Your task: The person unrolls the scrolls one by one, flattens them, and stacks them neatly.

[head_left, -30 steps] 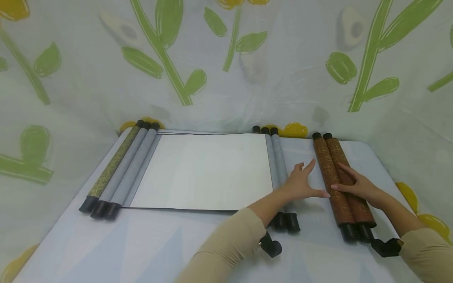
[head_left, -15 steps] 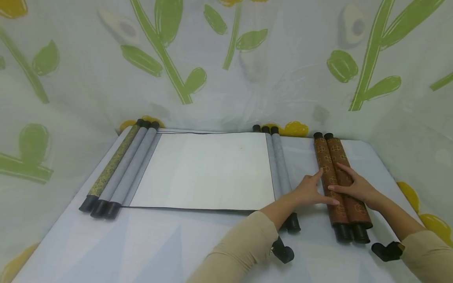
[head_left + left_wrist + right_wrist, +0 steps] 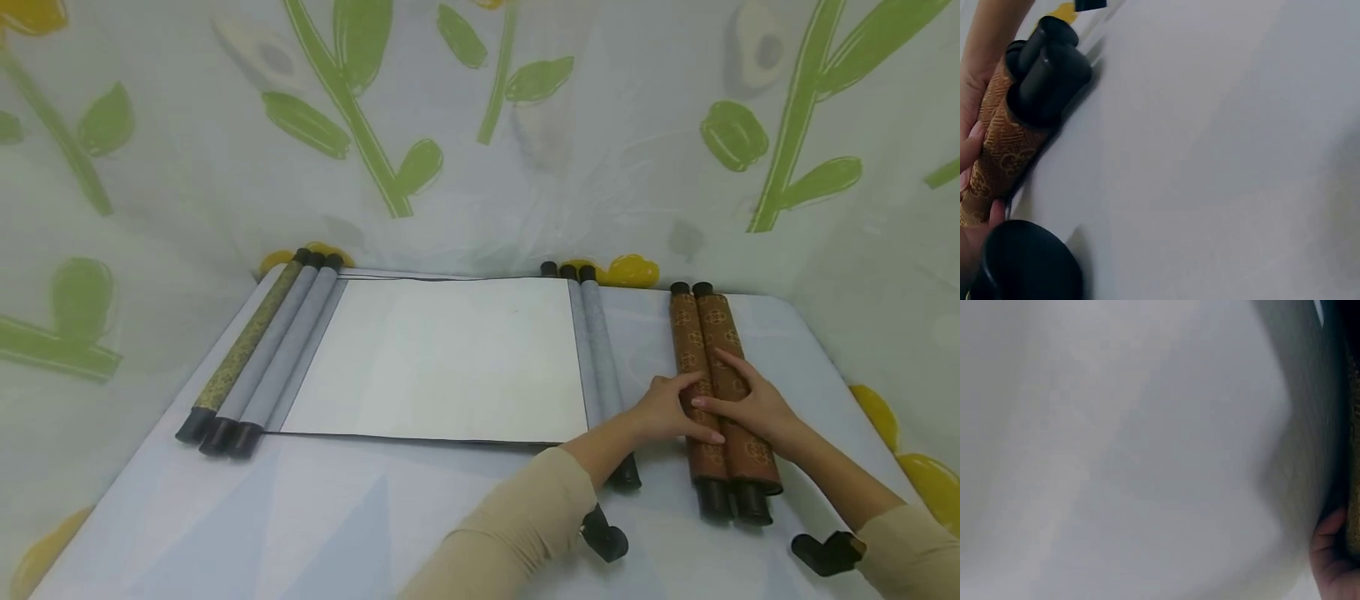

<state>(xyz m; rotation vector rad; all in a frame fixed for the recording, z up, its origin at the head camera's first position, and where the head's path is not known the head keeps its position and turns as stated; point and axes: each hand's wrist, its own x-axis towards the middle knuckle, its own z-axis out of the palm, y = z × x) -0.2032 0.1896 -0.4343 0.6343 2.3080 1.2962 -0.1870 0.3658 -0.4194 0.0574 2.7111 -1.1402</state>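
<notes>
Two brown rolls with a gold flower pattern and black end caps lie side by side at the right of the table in the head view. My left hand (image 3: 667, 408) grips the left roll (image 3: 687, 337), thumb on the near side and forefinger farther up. Across the right roll (image 3: 720, 321), my right hand (image 3: 761, 412) holds on, its thumb reaching over toward the left roll. Seen from the left wrist, the black end caps (image 3: 1054, 81) project past the brown covering. The right wrist view catches only curled fingers (image 3: 1330, 540) beside a brown strip at its edge.
A white sheet (image 3: 442, 358) lies unrolled at the table's middle. Grey rolls (image 3: 292, 354) and a yellow-patterned roll (image 3: 251, 346) flank its left side. Another grey roll (image 3: 600, 333) runs along its right, close by my left forearm. A plant-printed curtain (image 3: 600, 167) hangs behind.
My left hand has moved right and closed round the left brown roll. Both rolls' near ends have swung slightly left. My right hand stays on the right roll.
</notes>
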